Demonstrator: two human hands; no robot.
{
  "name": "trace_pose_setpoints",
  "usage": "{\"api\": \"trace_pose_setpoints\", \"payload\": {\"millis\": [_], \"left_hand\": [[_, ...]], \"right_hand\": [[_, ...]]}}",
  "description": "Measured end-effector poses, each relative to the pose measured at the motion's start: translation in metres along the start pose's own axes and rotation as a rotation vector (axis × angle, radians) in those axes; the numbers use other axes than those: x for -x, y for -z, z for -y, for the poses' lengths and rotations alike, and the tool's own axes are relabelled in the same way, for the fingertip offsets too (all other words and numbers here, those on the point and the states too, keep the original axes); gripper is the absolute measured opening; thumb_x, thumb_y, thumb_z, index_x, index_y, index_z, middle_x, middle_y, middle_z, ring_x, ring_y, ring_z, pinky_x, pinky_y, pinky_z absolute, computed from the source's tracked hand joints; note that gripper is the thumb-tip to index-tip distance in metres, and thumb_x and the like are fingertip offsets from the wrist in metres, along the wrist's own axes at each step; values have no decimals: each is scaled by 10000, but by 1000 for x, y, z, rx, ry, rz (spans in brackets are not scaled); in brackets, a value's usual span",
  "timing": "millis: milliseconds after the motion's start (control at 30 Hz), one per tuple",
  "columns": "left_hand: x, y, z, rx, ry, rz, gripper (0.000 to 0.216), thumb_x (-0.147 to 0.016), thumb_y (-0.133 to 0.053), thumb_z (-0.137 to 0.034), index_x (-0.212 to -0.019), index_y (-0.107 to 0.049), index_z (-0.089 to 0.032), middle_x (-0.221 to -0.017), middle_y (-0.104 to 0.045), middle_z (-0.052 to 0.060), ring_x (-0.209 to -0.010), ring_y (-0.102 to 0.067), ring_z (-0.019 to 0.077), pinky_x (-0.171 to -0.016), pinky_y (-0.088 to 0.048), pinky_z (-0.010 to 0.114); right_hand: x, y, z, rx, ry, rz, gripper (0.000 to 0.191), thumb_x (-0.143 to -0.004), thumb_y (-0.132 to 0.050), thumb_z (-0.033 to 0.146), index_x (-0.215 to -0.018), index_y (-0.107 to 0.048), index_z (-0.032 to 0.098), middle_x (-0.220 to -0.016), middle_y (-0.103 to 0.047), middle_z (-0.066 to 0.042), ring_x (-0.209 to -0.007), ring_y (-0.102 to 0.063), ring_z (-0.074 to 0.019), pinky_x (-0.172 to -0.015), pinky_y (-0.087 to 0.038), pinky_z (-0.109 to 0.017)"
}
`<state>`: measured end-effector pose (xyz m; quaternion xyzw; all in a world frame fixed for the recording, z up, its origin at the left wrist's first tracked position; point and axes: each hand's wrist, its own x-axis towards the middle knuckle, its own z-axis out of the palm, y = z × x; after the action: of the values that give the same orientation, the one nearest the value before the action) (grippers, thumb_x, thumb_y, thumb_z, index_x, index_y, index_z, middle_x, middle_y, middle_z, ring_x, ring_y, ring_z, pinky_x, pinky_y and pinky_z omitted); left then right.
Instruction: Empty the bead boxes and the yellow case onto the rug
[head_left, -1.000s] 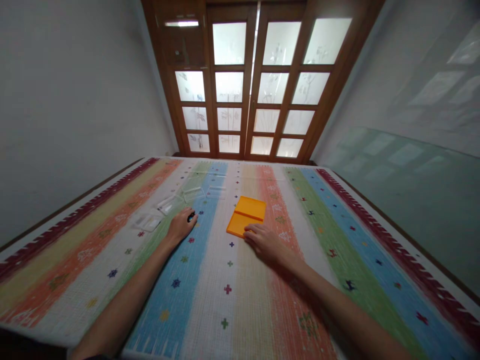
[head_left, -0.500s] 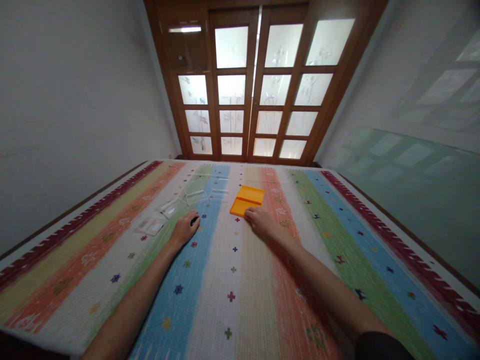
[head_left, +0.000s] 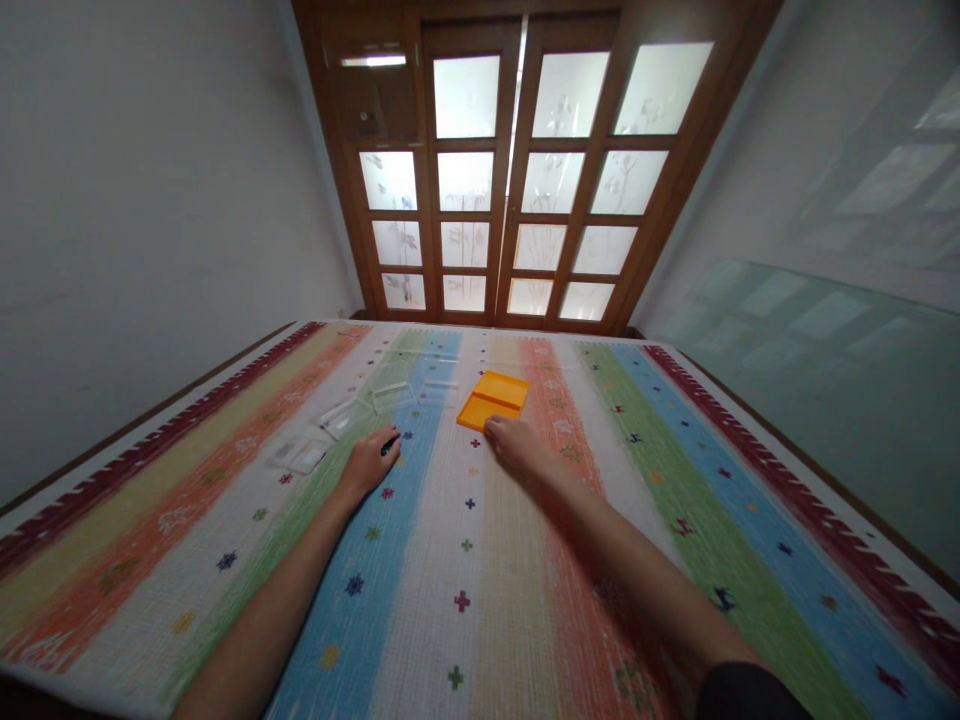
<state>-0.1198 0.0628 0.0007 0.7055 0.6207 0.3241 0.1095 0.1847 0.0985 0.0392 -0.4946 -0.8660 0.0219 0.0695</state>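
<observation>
An orange two-part case (head_left: 493, 400) lies opened flat on the striped cloth, with a fold line across its middle. My right hand (head_left: 514, 440) is at its near edge, the fingers bent together and gripping the rim. To the left, my left hand (head_left: 371, 458) rests low over the cloth, its fingers curled round a small black object (head_left: 388, 446) that is mostly hidden. Just beyond the left hand are several clear plastic boxes, including a near one (head_left: 304, 455) and one farther back (head_left: 394, 397).
A striped, patterned cloth (head_left: 465, 550) covers the table. At the far end stand wooden doors (head_left: 506, 180) with frosted panes. White walls rise on both sides, and a greenish glass panel (head_left: 810, 340) leans by the right wall.
My right hand and the near edge of the orange case have shifted very slightly left. The left hand keeps almost the same place and hold.
</observation>
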Motion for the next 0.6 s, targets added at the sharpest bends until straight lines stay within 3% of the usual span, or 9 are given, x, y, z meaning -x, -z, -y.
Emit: {"api": "trace_pose_setpoints", "payload": {"millis": [333, 467, 600], "left_hand": [[2, 2, -2, 59, 20, -24, 229, -818, -578, -368, -916, -753, -258, -1170, -777, 74, -1212, -676, 310, -1119, -475, 473], [3, 3, -4, 97, 26, -59, 267, -811, -591, -387, -963, -755, -242, -1192, -768, 84, -1216, -672, 327, -1132, -460, 489], [7, 9, -8, 157, 48, -149, 368, -901, -478, -444, -1012, -754, -228, -1203, -764, 79, -1239, -659, 307, -1157, -432, 490]], "right_hand": [[0, -10, 7, 1, 10, -10, 223, -998, -456, 123, -998, -678, 148, -1054, -723, -133, -863, -663, -197, -730, -420, -288], [3, -12, 10, -10, 37, -38, 199, -996, -474, 142, -1064, -659, 113, -1080, -712, -156, -986, -646, -234, -880, -449, -328], [11, -12, 11, -17, 67, -87, 258, -987, -494, 169, -1208, -609, 105, -1210, -671, -164, -1133, -592, -254, -1084, -376, -425]]}}
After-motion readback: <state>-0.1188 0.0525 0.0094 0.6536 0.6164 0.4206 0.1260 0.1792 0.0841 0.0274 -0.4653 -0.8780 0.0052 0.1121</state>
